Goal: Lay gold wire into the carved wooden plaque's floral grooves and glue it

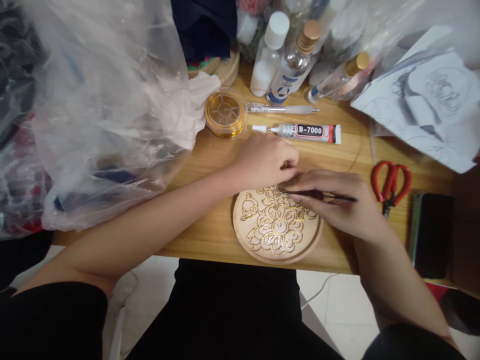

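A round wooden plaque (277,257) lies near the table's front edge, its face covered with flower and leaf outlines in gold wire. Over its upper part, my right hand (333,197) grips slim dark tweezers (339,197), their tips hidden among the fingers. My left hand (268,157) rests at the plaque's top edge with fingers curled closed, almost meeting the right fingertips. What it pinches, if anything, is hidden. Just beyond the left hand are a spool of gold wire (225,114) and a B-7000 glue tube (309,132). A thin strand curves over the table right of the tube.
A white pen (285,109) lies behind the glue, with several bottles (287,75) at the back. Red-handled scissors or cutters (390,185) and a dark phone (431,235) are on the right. Plastic bags (108,110) crowd the left; printed paper (423,95) leans back right.
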`<state>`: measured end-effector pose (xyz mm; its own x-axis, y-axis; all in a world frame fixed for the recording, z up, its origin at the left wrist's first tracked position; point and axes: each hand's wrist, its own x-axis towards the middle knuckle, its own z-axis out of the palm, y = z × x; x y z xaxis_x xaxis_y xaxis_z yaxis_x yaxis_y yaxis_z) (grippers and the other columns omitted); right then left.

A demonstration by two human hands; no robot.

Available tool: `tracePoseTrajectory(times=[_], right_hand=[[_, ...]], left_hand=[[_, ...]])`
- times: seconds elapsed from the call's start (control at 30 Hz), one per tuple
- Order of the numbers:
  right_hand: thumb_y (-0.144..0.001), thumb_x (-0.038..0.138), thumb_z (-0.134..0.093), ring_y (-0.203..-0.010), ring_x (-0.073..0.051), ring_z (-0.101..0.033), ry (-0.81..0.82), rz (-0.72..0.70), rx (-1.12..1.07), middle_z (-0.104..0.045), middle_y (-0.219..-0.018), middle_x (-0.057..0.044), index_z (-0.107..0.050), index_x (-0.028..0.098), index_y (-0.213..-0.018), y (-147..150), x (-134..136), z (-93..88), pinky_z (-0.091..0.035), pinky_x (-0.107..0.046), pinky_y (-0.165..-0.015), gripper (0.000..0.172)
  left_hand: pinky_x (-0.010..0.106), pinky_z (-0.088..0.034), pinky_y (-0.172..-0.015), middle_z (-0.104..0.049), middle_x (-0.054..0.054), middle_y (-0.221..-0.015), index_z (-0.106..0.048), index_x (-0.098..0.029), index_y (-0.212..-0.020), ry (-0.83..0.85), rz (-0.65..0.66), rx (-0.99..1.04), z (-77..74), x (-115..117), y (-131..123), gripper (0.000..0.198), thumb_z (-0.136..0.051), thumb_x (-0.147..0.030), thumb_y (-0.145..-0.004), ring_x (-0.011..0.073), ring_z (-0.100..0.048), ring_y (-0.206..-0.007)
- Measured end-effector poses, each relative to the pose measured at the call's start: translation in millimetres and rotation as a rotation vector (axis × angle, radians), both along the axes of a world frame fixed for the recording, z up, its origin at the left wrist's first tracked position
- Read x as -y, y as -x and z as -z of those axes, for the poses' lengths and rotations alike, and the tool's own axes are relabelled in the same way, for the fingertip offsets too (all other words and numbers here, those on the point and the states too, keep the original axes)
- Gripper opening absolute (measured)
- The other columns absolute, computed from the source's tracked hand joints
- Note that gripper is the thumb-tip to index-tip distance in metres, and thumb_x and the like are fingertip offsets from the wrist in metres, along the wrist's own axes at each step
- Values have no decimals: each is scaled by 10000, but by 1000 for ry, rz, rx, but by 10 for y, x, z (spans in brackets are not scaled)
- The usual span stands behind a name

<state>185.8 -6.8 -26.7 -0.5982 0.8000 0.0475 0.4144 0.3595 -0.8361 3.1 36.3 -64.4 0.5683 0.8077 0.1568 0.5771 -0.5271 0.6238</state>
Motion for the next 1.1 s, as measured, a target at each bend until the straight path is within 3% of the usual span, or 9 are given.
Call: tracePoseTrajectory(times=[0.1,1.1], right_hand=[[-827,178,-656,-913,-177,-699,-16,-22,1,-744,-924,-54,-729,211,-948,-1,-6,-5,-564,-283,-777,145],[-840,164,-641,-865,-148,-680,-29,-70,-17,-729,-897,-49,-705,196,-922,-11,-33,13,-547,-264,-777,109]], left_hand=[[287,-326,-599,-599,-16,-588,-651,-178,-616,2,6,-3,0,-1,-2,204,-647,-301,-778,108,-527,-587],[272,-315,-585,-610,-13,-603,-655,-177,-632,5,27,25,7,-10,5,204,-652,-305,-792,101,-517,-579]])
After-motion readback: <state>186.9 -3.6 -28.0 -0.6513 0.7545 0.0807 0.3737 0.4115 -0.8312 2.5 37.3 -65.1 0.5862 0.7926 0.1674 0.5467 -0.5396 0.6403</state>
